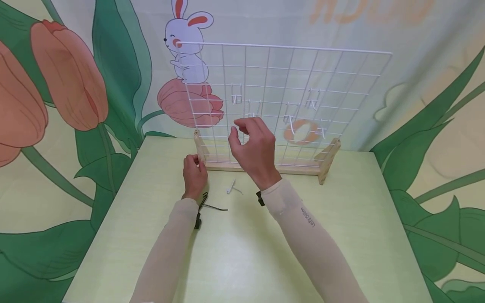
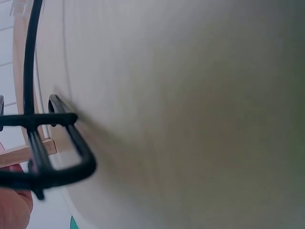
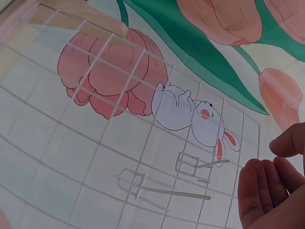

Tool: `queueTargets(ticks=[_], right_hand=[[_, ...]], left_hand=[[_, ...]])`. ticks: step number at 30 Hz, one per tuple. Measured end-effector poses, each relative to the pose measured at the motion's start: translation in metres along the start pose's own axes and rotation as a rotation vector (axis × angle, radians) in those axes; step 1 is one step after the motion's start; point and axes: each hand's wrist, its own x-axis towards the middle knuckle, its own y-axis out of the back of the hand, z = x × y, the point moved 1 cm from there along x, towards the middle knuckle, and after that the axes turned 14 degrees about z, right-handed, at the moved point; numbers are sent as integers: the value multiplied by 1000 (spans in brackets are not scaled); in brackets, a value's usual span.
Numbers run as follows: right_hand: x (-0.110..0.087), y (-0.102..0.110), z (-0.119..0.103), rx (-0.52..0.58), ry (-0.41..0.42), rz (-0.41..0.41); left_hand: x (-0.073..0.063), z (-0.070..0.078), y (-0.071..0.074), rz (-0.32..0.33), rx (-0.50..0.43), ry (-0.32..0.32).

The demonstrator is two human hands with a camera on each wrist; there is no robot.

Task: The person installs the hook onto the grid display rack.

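Observation:
A white wire grid panel (image 1: 284, 46) stands upright in a wooden base (image 1: 299, 170) on the table. My left hand (image 1: 195, 176) grips the front of the base's left wooden foot (image 1: 201, 145), fingertips partly hidden. My right hand (image 1: 254, 149) is raised before the grid, its fingers loosely bent, thumb apart, nothing held. Several white hooks hang on the grid, among them an upper left hook (image 1: 236, 99) and an upper right hook (image 1: 312, 104). In the right wrist view, two hooks, one a long hook (image 3: 176, 193), show left of my fingers (image 3: 257, 186).
A loose white hook (image 1: 229, 191) lies on the table (image 1: 235, 252) between my forearms. Close by my left wrist is a black wire hook (image 1: 216, 208), large in the left wrist view. Behind the grid hangs a curtain (image 1: 121, 63) printed with tulips and a rabbit.

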Motion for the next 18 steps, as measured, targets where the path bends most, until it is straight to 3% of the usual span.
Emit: queueTargets(ticks=[6, 18], right_hand=[[-27, 15, 5, 43, -30, 19], [-77, 13, 36, 4, -131, -79]], left_hand=[[0, 4, 2, -4, 4, -9], [0, 4, 1, -9, 19, 9]])
